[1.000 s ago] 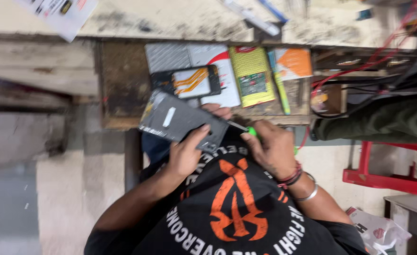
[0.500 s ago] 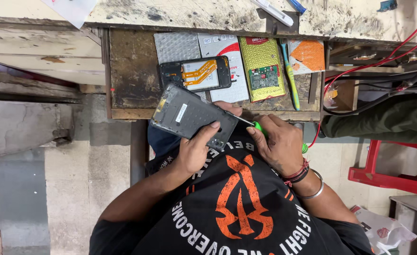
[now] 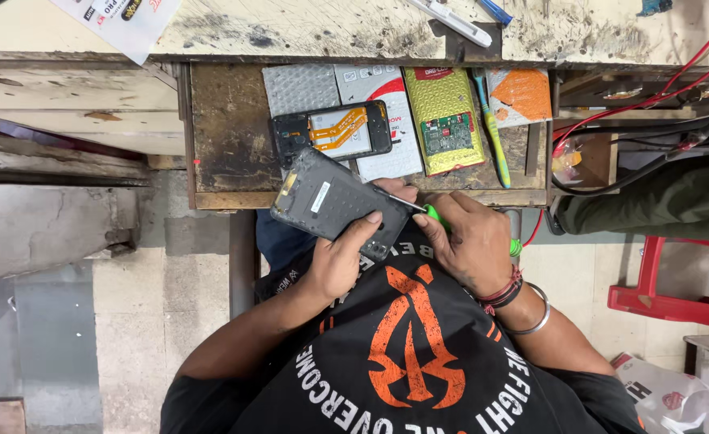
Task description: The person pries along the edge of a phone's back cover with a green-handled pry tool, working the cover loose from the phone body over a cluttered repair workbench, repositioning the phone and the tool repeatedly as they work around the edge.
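While my left hand [image 3: 340,261] grips the phone shell [image 3: 334,202], right hand [image 3: 471,241] drives a screwdriver [image 3: 428,212]; frame [image 3: 332,131] and board [image 3: 444,133] still out.

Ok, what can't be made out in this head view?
- Screwdriver tip: too small to tell where it meets the phone back.
- Screwdriver handle: mostly covered by the right hand.
- Phone back's lower edge: under the left hand.
- Pens on the bench: cut off by the top edge.

two opened phones [image 3: 332,205], two screwdrivers [image 3: 492,128], one green circuit board [image 3: 444,134], perhaps two pens [image 3: 449,18], one red stool [image 3: 676,289]
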Demonstrator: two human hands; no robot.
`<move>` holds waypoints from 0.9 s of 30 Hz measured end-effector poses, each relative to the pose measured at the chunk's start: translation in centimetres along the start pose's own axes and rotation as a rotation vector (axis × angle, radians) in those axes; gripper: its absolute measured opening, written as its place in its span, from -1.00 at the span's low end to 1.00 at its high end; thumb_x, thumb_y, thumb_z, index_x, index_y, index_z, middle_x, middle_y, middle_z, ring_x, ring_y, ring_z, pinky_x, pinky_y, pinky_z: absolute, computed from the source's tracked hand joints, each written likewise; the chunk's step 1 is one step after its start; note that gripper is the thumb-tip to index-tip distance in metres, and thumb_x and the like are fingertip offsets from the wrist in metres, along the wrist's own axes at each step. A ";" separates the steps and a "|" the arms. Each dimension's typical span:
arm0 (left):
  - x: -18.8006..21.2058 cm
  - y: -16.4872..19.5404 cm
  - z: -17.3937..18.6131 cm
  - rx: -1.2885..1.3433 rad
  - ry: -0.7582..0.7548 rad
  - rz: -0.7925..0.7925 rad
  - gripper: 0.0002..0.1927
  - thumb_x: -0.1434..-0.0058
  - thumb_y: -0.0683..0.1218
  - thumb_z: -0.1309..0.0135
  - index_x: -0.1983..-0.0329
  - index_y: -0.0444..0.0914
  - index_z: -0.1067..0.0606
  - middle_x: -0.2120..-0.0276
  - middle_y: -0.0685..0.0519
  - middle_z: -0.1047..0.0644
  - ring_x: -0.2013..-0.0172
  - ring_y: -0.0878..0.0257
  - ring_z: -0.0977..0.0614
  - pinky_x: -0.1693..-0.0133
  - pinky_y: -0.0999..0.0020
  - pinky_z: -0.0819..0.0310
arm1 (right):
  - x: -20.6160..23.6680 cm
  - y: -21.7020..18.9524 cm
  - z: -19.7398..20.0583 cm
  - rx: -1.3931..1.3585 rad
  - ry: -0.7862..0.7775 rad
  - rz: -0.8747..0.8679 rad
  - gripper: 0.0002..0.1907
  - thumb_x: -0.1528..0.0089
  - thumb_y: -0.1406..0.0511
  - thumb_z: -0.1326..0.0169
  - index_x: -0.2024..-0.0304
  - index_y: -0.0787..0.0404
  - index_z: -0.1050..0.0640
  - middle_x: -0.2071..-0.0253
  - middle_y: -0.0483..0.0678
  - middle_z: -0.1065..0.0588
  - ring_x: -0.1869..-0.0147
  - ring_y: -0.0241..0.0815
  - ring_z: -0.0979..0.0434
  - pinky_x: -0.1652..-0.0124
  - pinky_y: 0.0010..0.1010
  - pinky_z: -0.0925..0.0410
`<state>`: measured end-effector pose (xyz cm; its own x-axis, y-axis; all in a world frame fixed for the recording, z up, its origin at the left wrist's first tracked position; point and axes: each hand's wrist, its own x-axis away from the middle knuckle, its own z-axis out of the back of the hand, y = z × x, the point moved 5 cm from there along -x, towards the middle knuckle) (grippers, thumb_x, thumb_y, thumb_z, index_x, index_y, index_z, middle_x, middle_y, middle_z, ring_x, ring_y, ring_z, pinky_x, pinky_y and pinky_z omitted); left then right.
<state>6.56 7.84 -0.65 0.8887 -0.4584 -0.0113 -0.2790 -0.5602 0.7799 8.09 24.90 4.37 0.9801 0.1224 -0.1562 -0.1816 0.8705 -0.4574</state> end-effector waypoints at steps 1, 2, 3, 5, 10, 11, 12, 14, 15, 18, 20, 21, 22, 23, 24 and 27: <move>0.0 0.1 0.0 -0.017 -0.003 -0.013 -0.59 -0.54 -0.21 0.24 -0.39 -0.49 -0.26 -0.28 -0.23 -0.46 -0.34 0.05 -0.47 -0.41 0.17 -0.28 | 0.0 0.0 -0.1 0.006 -0.001 -0.007 -0.70 -0.33 0.07 -0.12 0.13 0.14 -0.61 0.38 0.00 -0.53 0.35 0.12 -0.57 0.42 -0.12 -0.35; 0.0 0.2 -0.1 -0.034 -0.006 -0.025 -0.60 -0.55 -0.21 0.24 -0.38 -0.50 -0.27 -0.28 -0.23 -0.46 -0.34 0.05 -0.48 -0.42 0.16 -0.28 | 0.1 0.1 -0.1 0.013 -0.003 -0.015 -0.70 -0.33 0.06 -0.12 0.14 0.14 -0.61 0.39 0.00 -0.53 0.35 0.12 -0.57 0.42 -0.12 -0.35; 0.0 0.3 -0.1 -0.051 -0.008 -0.037 -0.60 -0.56 -0.20 0.23 -0.37 -0.50 -0.29 -0.27 -0.23 -0.47 -0.34 0.05 -0.48 -0.42 0.16 -0.28 | 0.1 0.1 -0.2 0.017 0.001 -0.017 -0.70 -0.32 0.06 -0.12 0.15 0.14 -0.61 0.39 0.00 -0.53 0.35 0.12 -0.57 0.42 -0.12 -0.35; 0.0 0.2 -0.1 -0.026 -0.004 -0.027 -0.61 -0.56 -0.19 0.23 -0.36 -0.49 -0.28 -0.28 -0.22 -0.46 -0.34 0.06 -0.47 -0.42 0.17 -0.28 | 0.1 0.1 -0.2 0.026 0.008 -0.021 -0.70 -0.32 0.06 -0.13 0.16 0.14 -0.61 0.38 0.00 -0.53 0.35 0.13 -0.57 0.43 -0.12 -0.35; 0.0 0.0 0.0 -0.027 0.004 -0.021 -0.61 -0.56 -0.18 0.22 -0.36 -0.48 -0.29 -0.27 -0.22 -0.47 -0.34 0.07 -0.47 -0.41 0.17 -0.28 | 0.1 0.0 -0.1 0.004 0.037 -0.006 -0.71 -0.32 0.07 -0.13 0.14 0.14 -0.61 0.36 -0.01 -0.54 0.34 0.12 -0.58 0.43 -0.13 -0.35; 0.0 0.0 0.0 -0.021 0.003 -0.023 -0.61 -0.55 -0.19 0.22 -0.36 -0.48 -0.29 -0.27 -0.22 -0.47 -0.34 0.07 -0.47 -0.41 0.17 -0.28 | 0.1 -0.1 -0.1 0.001 0.040 -0.003 -0.71 -0.33 0.07 -0.13 0.14 0.14 -0.60 0.36 0.00 -0.54 0.34 0.12 -0.58 0.42 -0.13 -0.35; 0.0 -0.1 0.0 -0.015 0.002 -0.023 -0.61 -0.55 -0.19 0.22 -0.36 -0.48 -0.29 -0.28 -0.22 -0.46 -0.34 0.07 -0.47 -0.41 0.17 -0.28 | 0.1 -0.1 -0.1 0.002 0.042 -0.004 -0.71 -0.32 0.08 -0.13 0.13 0.14 -0.61 0.36 0.00 -0.54 0.34 0.12 -0.58 0.42 -0.13 -0.35; 0.0 -0.1 -0.1 -0.013 0.001 -0.026 -0.61 -0.56 -0.19 0.23 -0.37 -0.47 -0.29 -0.28 -0.22 -0.46 -0.34 0.07 -0.47 -0.41 0.17 -0.28 | 0.1 -0.2 0.0 0.004 0.043 -0.005 -0.71 -0.32 0.08 -0.13 0.13 0.13 -0.61 0.36 0.00 -0.55 0.34 0.12 -0.57 0.42 -0.12 -0.35; -0.1 -0.1 -0.1 -0.012 0.000 -0.028 -0.61 -0.56 -0.19 0.23 -0.37 -0.47 -0.28 -0.28 -0.23 -0.46 -0.34 0.06 -0.47 -0.41 0.16 -0.28 | 0.0 -0.2 0.0 0.012 0.042 -0.010 -0.71 -0.31 0.08 -0.14 0.14 0.14 -0.61 0.36 0.00 -0.55 0.34 0.12 -0.57 0.43 -0.12 -0.35; 0.0 -0.1 0.0 -0.019 0.007 -0.015 -0.61 -0.55 -0.19 0.24 -0.37 -0.47 -0.28 -0.28 -0.22 -0.46 -0.34 0.07 -0.46 -0.41 0.17 -0.27 | 0.0 -0.2 0.0 0.029 0.043 -0.014 -0.70 -0.31 0.07 -0.14 0.15 0.15 -0.61 0.37 0.00 -0.54 0.34 0.13 -0.57 0.43 -0.11 -0.35; 0.0 -0.1 -0.1 0.003 0.003 -0.015 -0.61 -0.55 -0.19 0.24 -0.37 -0.46 -0.27 -0.29 -0.22 -0.45 -0.35 0.07 -0.45 -0.42 0.17 -0.26 | 0.0 -0.3 0.1 0.035 0.049 -0.008 -0.70 -0.31 0.07 -0.14 0.15 0.15 -0.60 0.37 0.01 -0.53 0.34 0.13 -0.57 0.43 -0.11 -0.34; 0.0 -0.1 -0.1 0.013 0.001 -0.014 -0.61 -0.55 -0.19 0.23 -0.37 -0.46 -0.27 -0.29 -0.22 -0.45 -0.36 0.07 -0.45 -0.42 0.17 -0.26 | 0.0 -0.3 0.1 0.033 0.054 -0.005 -0.70 -0.31 0.07 -0.14 0.15 0.15 -0.60 0.37 0.00 -0.53 0.33 0.13 -0.57 0.42 -0.11 -0.34; 0.0 -0.1 -0.1 0.011 0.001 -0.015 -0.61 -0.55 -0.19 0.23 -0.37 -0.46 -0.27 -0.29 -0.22 -0.45 -0.36 0.06 -0.45 -0.42 0.17 -0.26 | 0.0 -0.3 0.2 0.032 0.058 -0.002 -0.70 -0.31 0.07 -0.14 0.15 0.15 -0.60 0.37 0.00 -0.53 0.33 0.12 -0.57 0.42 -0.12 -0.34; 0.0 -0.1 -0.1 0.009 0.001 -0.016 -0.61 -0.55 -0.19 0.23 -0.37 -0.46 -0.27 -0.29 -0.23 -0.45 -0.36 0.06 -0.45 -0.42 0.16 -0.26 | 0.0 -0.3 0.2 0.030 0.062 0.001 -0.70 -0.32 0.07 -0.14 0.15 0.15 -0.60 0.37 0.00 -0.53 0.32 0.12 -0.57 0.42 -0.12 -0.34; 0.0 -0.1 -0.1 0.006 0.000 -0.018 -0.61 -0.55 -0.19 0.23 -0.37 -0.47 -0.27 -0.29 -0.23 -0.45 -0.36 0.06 -0.45 -0.42 0.16 -0.26 | 0.0 -0.3 0.3 0.029 0.066 0.004 -0.70 -0.32 0.07 -0.13 0.14 0.15 -0.61 0.38 0.00 -0.53 0.33 0.11 -0.57 0.42 -0.12 -0.34; -0.1 0.0 -0.2 0.015 0.001 -0.014 -0.60 -0.55 -0.19 0.23 -0.38 -0.47 -0.27 -0.30 -0.25 -0.45 -0.36 0.05 -0.45 -0.42 0.15 -0.26 | 0.0 -0.3 0.3 0.030 0.068 0.009 -0.71 -0.31 0.08 -0.13 0.14 0.14 -0.62 0.39 0.00 -0.53 0.35 0.10 -0.57 0.43 -0.13 -0.34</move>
<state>6.56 8.05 -0.56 0.8927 -0.4502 -0.0216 -0.2722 -0.5767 0.7703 8.21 24.73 4.78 0.9705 0.0985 -0.2201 -0.1871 0.8834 -0.4297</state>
